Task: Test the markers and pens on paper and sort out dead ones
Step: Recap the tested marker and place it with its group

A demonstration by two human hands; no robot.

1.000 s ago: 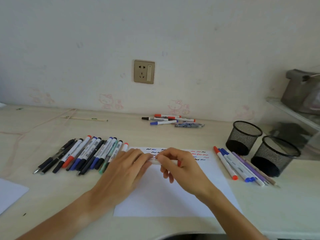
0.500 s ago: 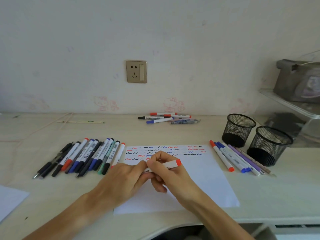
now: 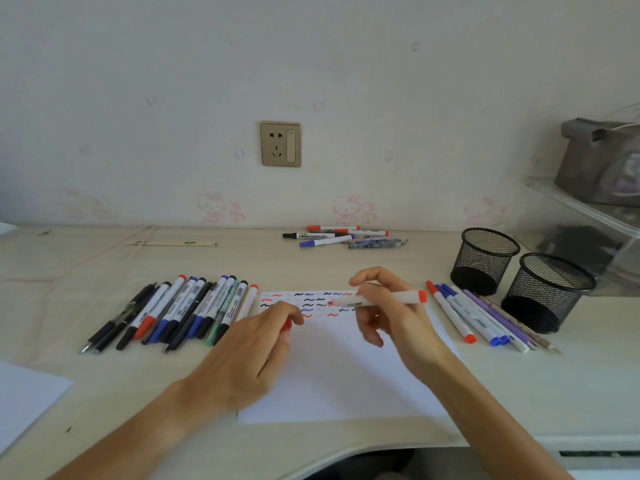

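Observation:
My right hand (image 3: 393, 317) grips an uncapped red marker (image 3: 384, 298), white-bodied with a red end, its tip pointing left over the squiggle rows. My left hand (image 3: 256, 344) holds the marker's red cap (image 3: 286, 324) between its fingers. Both hands hover over a white sheet of paper (image 3: 346, 382) marked with red, blue and black squiggles along its far edge. A row of several markers and pens (image 3: 180, 313) lies left of the sheet. Several more pens (image 3: 478, 317) lie to its right.
Two black mesh pen cups (image 3: 485, 261) (image 3: 550, 292) stand at the right. A small pile of markers (image 3: 343, 235) lies near the wall under a socket (image 3: 280, 143). Another sheet's corner (image 3: 24, 393) shows at the left. A clear shelf (image 3: 588, 209) stands far right.
The two hands have pulled apart: the cap came off the red marker into my left hand, and my right hand lifted the marker to the right.

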